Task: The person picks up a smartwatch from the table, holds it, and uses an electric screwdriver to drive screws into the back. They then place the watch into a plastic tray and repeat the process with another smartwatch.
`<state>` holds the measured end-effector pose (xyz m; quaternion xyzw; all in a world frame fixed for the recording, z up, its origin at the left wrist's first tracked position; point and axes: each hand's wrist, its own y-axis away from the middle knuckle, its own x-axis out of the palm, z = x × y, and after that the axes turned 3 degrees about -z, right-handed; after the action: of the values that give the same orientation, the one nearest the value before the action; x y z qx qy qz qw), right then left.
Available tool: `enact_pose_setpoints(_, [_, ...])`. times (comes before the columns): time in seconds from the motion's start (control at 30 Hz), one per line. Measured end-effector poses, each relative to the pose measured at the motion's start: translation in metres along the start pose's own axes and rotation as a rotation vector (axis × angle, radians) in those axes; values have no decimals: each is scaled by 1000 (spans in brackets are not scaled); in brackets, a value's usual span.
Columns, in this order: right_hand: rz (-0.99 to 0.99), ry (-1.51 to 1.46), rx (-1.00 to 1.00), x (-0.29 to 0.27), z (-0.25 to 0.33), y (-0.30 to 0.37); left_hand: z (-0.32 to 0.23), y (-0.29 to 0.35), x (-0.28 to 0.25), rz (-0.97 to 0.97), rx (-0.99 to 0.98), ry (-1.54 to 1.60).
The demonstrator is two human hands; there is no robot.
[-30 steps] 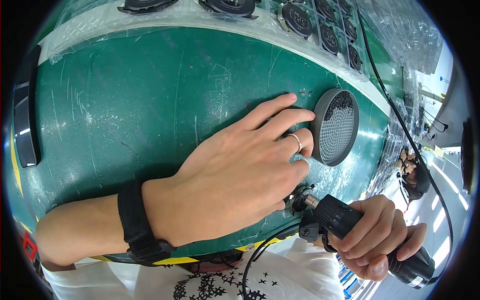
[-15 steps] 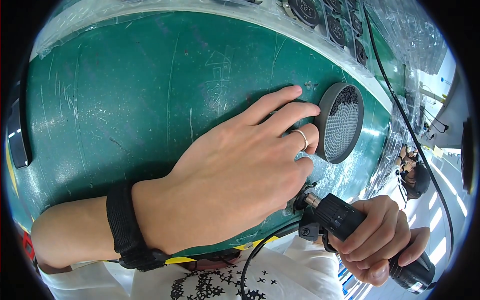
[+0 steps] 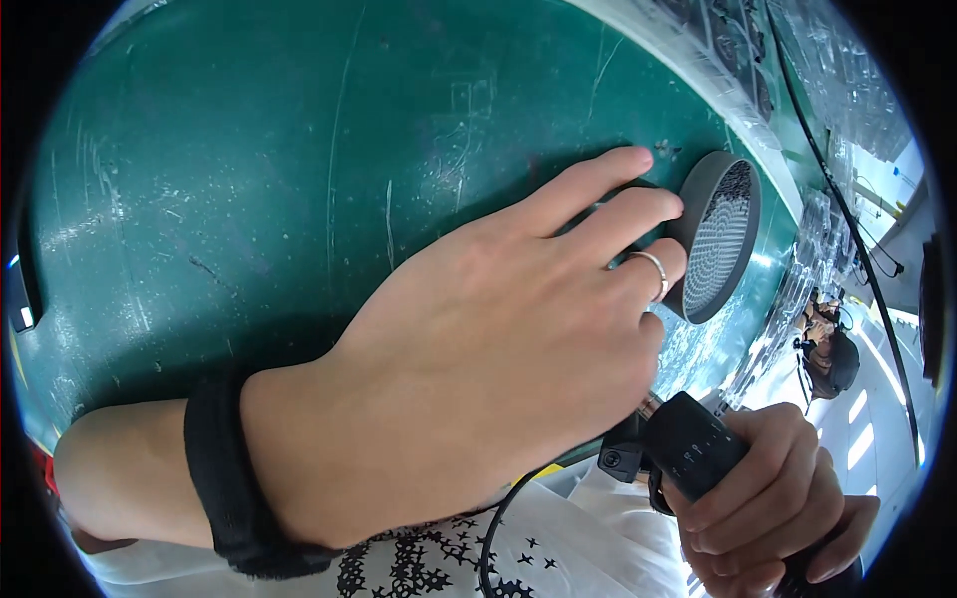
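My right hand (image 3: 768, 488) is wrapped round a black electric screwdriver (image 3: 693, 448), whose nose points up and left towards my left hand. The driver's tip disappears behind the edge of that hand. My left hand (image 3: 498, 329) is palm down over the bench, a ring on one finger. Its far fingers are stretched apart, while the nearer ones curl under; the thumb and whatever they pinch are hidden. Just beyond the fingertips stands a round grey dish (image 3: 688, 249) with a dimpled floor and small dark screw-like pieces at its far end.
The scratched green bench top (image 3: 249, 149) spreads beneath my left arm. A black cable (image 3: 837, 179) hangs down the right side. Clear plastic trays (image 3: 718, 50) line the far edge. A dark flat device (image 3: 25, 289) lies at the left rim. Another person (image 3: 832, 354) is at the right.
The view has shifted, so bench and dish sit differently in it. The dark piece at the driver's tip, seen before, is now covered by my left hand. Both hands keep their hold.
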<state>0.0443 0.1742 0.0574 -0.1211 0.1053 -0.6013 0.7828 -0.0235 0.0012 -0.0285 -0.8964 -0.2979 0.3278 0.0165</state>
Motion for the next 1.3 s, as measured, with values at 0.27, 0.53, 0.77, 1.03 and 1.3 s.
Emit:
enact_pose_setpoints(0.27, [-216, -33, -88, 16, -14, 2, 3, 5, -1, 17, -37, 45])
enact_pose_setpoints(0.53, [-175, -4, -65, 16, -12, -2, -3, 9, 0, 31, -42, 29])
enact_pose_setpoints(0.77, [-241, -73, -159, 21, -24, -8, 1, 6, 0, 20, -43, 14])
enact_pose_setpoints(1.03, [-64, -20, -52, 8, -11, -3, -6, 11, 1, 2, -52, 11])
enact_pose_setpoints(1.3, [-140, -4, -88, 11, -15, -2, 3, -1, 3, 4, -43, -21])
